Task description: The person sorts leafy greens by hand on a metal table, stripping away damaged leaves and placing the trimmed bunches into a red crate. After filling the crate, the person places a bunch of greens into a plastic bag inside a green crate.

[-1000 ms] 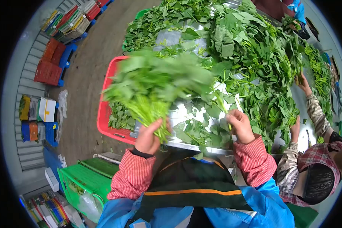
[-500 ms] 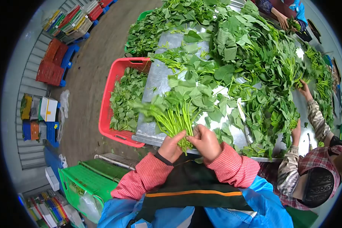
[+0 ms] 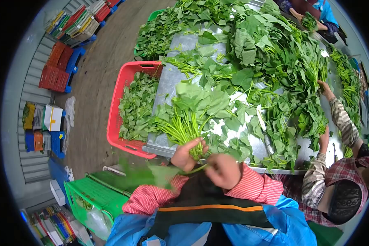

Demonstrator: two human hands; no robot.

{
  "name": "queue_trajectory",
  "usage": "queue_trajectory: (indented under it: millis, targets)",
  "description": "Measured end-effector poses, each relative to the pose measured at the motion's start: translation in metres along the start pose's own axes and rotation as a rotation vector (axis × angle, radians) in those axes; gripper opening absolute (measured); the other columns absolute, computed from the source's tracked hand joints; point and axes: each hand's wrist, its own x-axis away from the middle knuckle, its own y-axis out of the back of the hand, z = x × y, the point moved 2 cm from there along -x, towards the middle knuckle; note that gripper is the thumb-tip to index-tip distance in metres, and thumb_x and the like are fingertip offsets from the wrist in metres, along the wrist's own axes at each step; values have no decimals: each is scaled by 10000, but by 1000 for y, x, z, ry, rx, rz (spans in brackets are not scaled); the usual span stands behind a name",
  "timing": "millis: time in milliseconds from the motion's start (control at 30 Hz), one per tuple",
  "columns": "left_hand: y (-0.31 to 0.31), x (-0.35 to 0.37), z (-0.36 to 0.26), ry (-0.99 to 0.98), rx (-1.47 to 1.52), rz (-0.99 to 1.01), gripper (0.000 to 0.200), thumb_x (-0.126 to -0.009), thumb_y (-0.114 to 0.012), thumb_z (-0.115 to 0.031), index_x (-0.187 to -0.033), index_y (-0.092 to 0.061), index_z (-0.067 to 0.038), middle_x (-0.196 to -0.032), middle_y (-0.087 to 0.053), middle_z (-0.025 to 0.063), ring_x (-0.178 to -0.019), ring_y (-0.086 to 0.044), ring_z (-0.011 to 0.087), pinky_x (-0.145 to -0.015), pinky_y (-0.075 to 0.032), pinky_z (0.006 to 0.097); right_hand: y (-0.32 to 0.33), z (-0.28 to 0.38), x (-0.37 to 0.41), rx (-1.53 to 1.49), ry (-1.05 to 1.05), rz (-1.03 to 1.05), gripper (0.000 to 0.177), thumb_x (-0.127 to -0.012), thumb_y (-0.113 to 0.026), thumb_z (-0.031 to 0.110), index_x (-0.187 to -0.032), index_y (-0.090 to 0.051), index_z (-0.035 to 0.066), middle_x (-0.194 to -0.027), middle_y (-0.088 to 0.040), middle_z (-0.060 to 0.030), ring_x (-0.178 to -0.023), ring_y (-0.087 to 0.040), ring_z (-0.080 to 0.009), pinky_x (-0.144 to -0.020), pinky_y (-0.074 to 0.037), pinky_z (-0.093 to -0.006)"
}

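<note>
My left hand (image 3: pixel 187 156) is wrapped around the stem ends of a bunch of leafy green stems (image 3: pixel 182 125), whose leaves fan out over the metal table (image 3: pixel 168 88). Just to its right, my right hand (image 3: pixel 223 170) is closed on the end of a single leafy stem (image 3: pixel 197 169). That stem runs left beneath my left hand, and its leaf (image 3: pixel 151 176) is smeared by motion in front of my left sleeve. A knife with a pale handle (image 3: pixel 261 119) lies among loose leaves right of the bunch.
A red basket (image 3: pixel 114 110) holding greens stands left of the table, with a green crate (image 3: pixel 90 190) nearer me. Heaped greens (image 3: pixel 274 53) cover much of the tabletop. At right a co-worker's hands (image 3: pixel 324 139) handle stems; another person's hands (image 3: pixel 299 16) are at the far end.
My right hand has moved down and slightly right, away from the bunch, with a single leafy stem in it. My left hand keeps the bunch. The far person's hands have shifted.
</note>
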Motion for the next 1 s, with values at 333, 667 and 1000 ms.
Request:
queue_trajectory:
  millis: [333,667,1000]
  targets:
    - [8,14,3,111,95,126,207,-885,-614,-152,-1040,-561,-27,-870,-601,37,-778,-590,153,-721,-492,286,-19,-73,-27,-122,-527,-207,145,-856,-631,153,-905,-562,36,-616,-561,-59,-509,-536,-178,-488,-425,-306]
    - [14,20,4,111,46,118,203,-890,-606,-121,-1064,-552,-29,-924,-612,60,-824,-604,148,-762,-515,300,-8,-74,-53,465,-187,-104,113,-770,-628,128,-800,-540,64,-699,-590,-141,-629,-597,-347,-553,-472,-419]
    - [20,11,7,119,99,129,189,-906,-590,-150,-1051,-543,-38,-945,-603,53,-825,-591,140,-749,-506,289,54,-82,-49,-756,-448,-463,88,-770,-510,-16,-829,-500,49,-694,-537,-30,-535,-485,-64,-463,-379,-197]
